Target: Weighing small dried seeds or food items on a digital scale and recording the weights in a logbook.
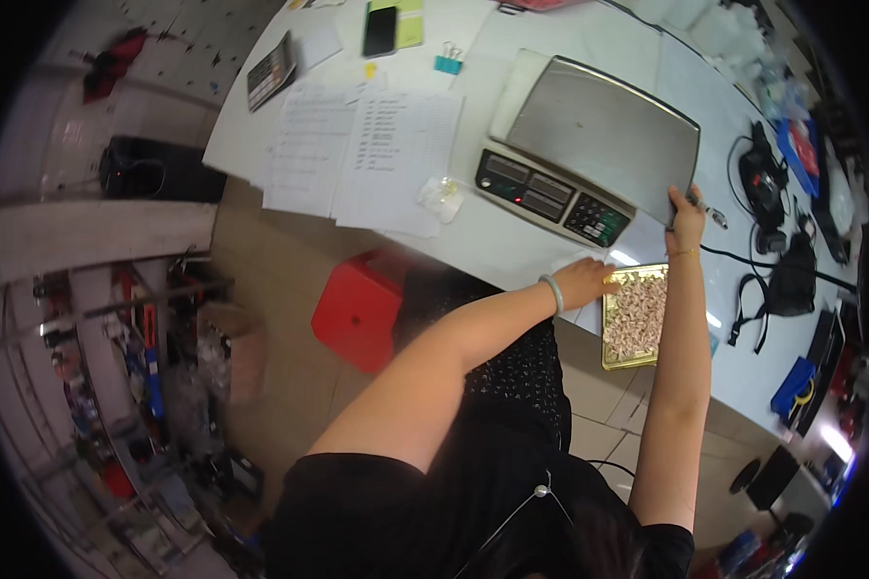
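Note:
My left hand [584, 283], with a pale bangle at the wrist, grips the near-left corner of a shallow yellow-gold tray [605, 333]. The tray is full of small pinkish-beige pieces [635, 314], too small to name, and reaches past the table's front edge. My right hand [686, 227] is closed on the right corner of the metal weighing pan [603, 125] of a digital scale [550, 198]. Whether the pan is lifted there, I cannot tell. My right forearm hides the tray's right side.
Paper sheets [396, 159] and a small clear bag [441, 198] lie left of the scale. Beyond them are a calculator [272, 70], a phone [380, 32] and a teal binder clip [448, 60]. Black straps and cables [792, 275] lie at right. A red stool [359, 311] stands below the table.

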Demonstrator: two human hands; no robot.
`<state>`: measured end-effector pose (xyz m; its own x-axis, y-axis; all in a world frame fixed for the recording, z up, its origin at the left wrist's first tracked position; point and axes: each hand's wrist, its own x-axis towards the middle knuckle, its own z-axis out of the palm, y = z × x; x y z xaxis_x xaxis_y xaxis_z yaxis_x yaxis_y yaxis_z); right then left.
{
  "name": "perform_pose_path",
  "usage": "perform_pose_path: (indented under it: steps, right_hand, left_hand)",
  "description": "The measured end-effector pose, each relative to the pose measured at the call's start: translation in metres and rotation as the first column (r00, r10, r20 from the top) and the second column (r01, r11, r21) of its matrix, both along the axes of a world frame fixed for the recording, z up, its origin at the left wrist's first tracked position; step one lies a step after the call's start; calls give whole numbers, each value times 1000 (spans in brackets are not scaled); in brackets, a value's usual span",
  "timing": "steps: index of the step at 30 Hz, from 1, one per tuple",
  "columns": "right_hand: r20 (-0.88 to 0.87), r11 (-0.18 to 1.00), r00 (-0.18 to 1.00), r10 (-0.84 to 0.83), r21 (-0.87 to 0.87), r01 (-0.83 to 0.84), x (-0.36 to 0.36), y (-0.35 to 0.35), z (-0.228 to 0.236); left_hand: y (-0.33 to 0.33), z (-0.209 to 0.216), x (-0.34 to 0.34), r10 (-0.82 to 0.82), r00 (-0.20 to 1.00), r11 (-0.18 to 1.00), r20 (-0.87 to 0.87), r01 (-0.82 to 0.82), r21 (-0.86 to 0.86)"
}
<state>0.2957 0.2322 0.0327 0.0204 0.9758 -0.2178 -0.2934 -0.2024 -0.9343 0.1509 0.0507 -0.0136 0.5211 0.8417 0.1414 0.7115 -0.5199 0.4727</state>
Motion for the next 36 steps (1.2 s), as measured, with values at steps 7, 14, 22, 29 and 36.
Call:
perform_pose_path:
  steps: [7,14,22,29,36]
  right_hand:
    - [448,970,861,-241,150,193,-18,7,-7]
    - [413,746,772,-483,656,115,-96,-79,21]
    - [805,920,583,111,138,-367,-291,-205,-64]
    - [913,979,408,29,57,-197,-338,-201,-54]
    - [699,985,714,-40,148,-90,-335,-214,-74]
  left_hand:
    - [-150,9,-131,177,944,912,-277,-263,-315]
    - [-136,-71,-199,103,973,446,-206,-230,-865]
    - [-177,-214,-289,45,957,-18,286,287,-958]
    - [-172,-222,-413,-46,939,-19,341,340,-940]
    - [-174,-264,-424,4,962,216,273,265,-940]
